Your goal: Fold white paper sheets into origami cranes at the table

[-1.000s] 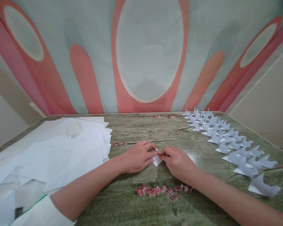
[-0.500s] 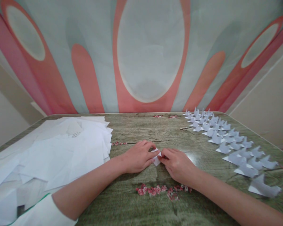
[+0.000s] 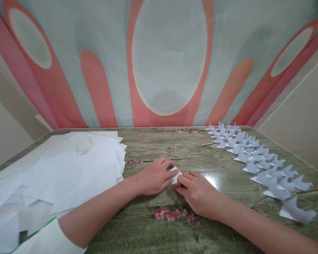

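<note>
A small folded piece of white paper (image 3: pixel 176 175) lies on the table between my two hands. My left hand (image 3: pixel 157 176) rests on the tabletop, its fingers closed on the paper's left side. The thumb and index finger of my right hand (image 3: pixel 195 190) pinch the lower right edge of the paper. Both sets of fingers cover part of it, so the full folded shape is hidden.
Loose white paper sheets (image 3: pixel 95 169) form a spread pile on the left of the wood-patterned table (image 3: pixel 148 144). Several folded white paper birds (image 3: pixel 265 176) stand in rows along the right side. A patterned backdrop (image 3: pixel 169 56) hangs behind the table.
My right hand has shifted slightly left and down along the paper's edge. The left hand stays almost in place, and the paper shows a different outline.
</note>
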`<action>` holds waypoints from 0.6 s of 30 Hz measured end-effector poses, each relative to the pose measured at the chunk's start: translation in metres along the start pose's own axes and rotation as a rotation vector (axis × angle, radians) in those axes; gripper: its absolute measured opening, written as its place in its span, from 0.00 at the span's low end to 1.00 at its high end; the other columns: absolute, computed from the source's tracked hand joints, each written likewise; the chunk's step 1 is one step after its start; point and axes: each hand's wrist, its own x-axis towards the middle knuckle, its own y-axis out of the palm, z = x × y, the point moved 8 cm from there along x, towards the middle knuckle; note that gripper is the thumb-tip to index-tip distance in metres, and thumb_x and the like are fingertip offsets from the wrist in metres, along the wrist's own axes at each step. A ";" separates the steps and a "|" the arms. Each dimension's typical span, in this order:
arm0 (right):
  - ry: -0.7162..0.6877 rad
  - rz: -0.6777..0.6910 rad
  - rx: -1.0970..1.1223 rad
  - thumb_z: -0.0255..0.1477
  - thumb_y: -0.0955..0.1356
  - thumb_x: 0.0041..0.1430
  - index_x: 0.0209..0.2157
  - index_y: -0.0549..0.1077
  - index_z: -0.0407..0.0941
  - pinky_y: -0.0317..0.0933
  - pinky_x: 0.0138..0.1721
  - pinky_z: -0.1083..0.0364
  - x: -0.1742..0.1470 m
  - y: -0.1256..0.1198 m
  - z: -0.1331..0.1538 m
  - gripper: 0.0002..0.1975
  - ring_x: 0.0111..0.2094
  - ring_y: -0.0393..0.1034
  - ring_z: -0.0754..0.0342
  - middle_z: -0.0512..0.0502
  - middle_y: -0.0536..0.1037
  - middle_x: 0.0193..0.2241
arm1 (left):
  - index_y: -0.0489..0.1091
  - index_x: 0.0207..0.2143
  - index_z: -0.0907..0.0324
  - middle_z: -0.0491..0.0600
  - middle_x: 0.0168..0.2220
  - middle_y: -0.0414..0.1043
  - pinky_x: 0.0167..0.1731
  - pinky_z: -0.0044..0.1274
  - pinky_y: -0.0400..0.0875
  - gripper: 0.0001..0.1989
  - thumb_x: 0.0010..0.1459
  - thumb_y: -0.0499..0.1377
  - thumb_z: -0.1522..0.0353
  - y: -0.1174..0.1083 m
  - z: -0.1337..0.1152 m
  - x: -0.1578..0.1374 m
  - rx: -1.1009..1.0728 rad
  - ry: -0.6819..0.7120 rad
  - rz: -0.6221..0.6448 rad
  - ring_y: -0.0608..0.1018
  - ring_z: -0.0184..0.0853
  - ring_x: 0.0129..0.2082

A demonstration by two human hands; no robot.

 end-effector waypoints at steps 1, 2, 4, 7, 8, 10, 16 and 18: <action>0.001 0.002 -0.001 0.22 0.60 0.58 0.33 0.70 0.42 0.54 0.35 0.51 0.000 -0.001 0.001 0.07 0.36 0.62 0.50 0.45 0.70 0.33 | 0.61 0.53 0.54 0.53 0.47 0.62 0.49 0.34 0.59 0.17 0.61 0.50 0.65 0.000 0.000 0.000 0.000 0.000 0.000 0.63 0.41 0.48; -0.001 0.001 0.003 0.22 0.60 0.58 0.33 0.70 0.42 0.54 0.36 0.51 0.000 -0.002 0.002 0.07 0.37 0.62 0.50 0.45 0.70 0.34 | 0.61 0.52 0.54 0.52 0.47 0.62 0.49 0.34 0.59 0.17 0.61 0.50 0.65 0.000 0.000 0.000 -0.003 -0.003 -0.001 0.63 0.41 0.48; -0.015 -0.009 0.027 0.23 0.61 0.58 0.32 0.70 0.42 0.54 0.36 0.51 0.000 -0.004 0.004 0.07 0.36 0.62 0.51 0.45 0.70 0.33 | 0.62 0.52 0.54 0.52 0.47 0.62 0.49 0.34 0.59 0.17 0.61 0.49 0.65 -0.001 0.001 0.000 -0.009 -0.008 -0.009 0.63 0.41 0.48; -0.037 -0.048 0.069 0.23 0.61 0.58 0.33 0.71 0.43 0.55 0.35 0.52 0.000 -0.004 0.004 0.07 0.34 0.61 0.51 0.46 0.70 0.31 | 0.62 0.52 0.54 0.52 0.47 0.62 0.48 0.34 0.59 0.16 0.61 0.49 0.65 -0.001 0.001 -0.001 -0.020 -0.005 -0.016 0.63 0.41 0.48; -0.039 -0.079 0.089 0.24 0.61 0.58 0.33 0.71 0.43 0.55 0.34 0.52 0.000 -0.005 0.003 0.08 0.34 0.61 0.52 0.46 0.69 0.31 | 0.62 0.52 0.54 0.52 0.47 0.62 0.48 0.34 0.59 0.16 0.61 0.49 0.65 -0.001 0.001 -0.001 -0.025 -0.004 -0.019 0.63 0.41 0.48; -0.020 -0.176 0.161 0.23 0.61 0.58 0.33 0.72 0.45 0.55 0.33 0.53 -0.002 -0.009 -0.004 0.09 0.32 0.61 0.53 0.47 0.69 0.29 | 0.62 0.52 0.53 0.52 0.47 0.62 0.48 0.34 0.59 0.16 0.61 0.50 0.65 -0.001 0.002 -0.001 -0.037 -0.001 -0.027 0.63 0.41 0.47; 0.267 -0.461 0.400 0.17 0.61 0.52 0.31 0.75 0.45 0.58 0.32 0.55 -0.015 -0.016 -0.058 0.14 0.32 0.63 0.55 0.46 0.68 0.29 | 0.62 0.52 0.55 0.52 0.48 0.64 0.49 0.34 0.58 0.17 0.60 0.50 0.67 -0.001 0.001 0.000 -0.080 0.044 -0.053 0.63 0.41 0.47; 0.318 -0.448 0.426 0.16 0.61 0.50 0.30 0.76 0.45 0.58 0.32 0.56 -0.017 -0.010 -0.069 0.15 0.31 0.63 0.55 0.47 0.68 0.28 | 0.63 0.52 0.57 0.52 0.48 0.64 0.49 0.34 0.58 0.18 0.59 0.51 0.67 -0.001 0.000 0.000 -0.093 0.054 -0.056 0.64 0.41 0.47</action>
